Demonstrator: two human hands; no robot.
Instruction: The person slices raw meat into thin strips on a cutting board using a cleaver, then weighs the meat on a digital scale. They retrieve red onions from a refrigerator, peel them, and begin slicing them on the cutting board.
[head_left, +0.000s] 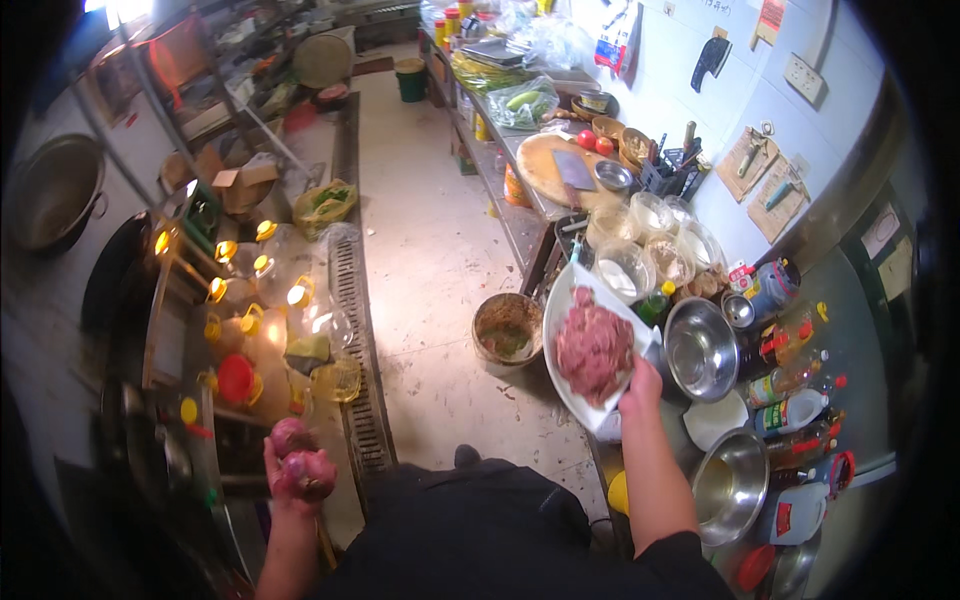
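Observation:
Two red onions (309, 474) rest in my left hand (279, 480), at the lower left, its fingers curled round them. My right hand (642, 388) grips the rim of a white dish (556, 330) at its near right corner. A heap of raw, pinkish-red meat pieces (594, 346) lies in the dish. The dish is held at the edge of the right-hand counter, beside a steel bowl (701, 349) and clear tubs of powdery seasonings (624, 270). Most of my right fingers are hidden beneath the dish.
Ahead on the counter, a cleaver (574, 169) lies on a round wooden chopping board (536, 161) near tomatoes (595, 142). A bucket of scraps (508, 330) stands on the floor below the dish. Plastic jugs (277, 330) crowd the left side beside a floor drain grate (352, 300). Bottles (787, 379) line the right.

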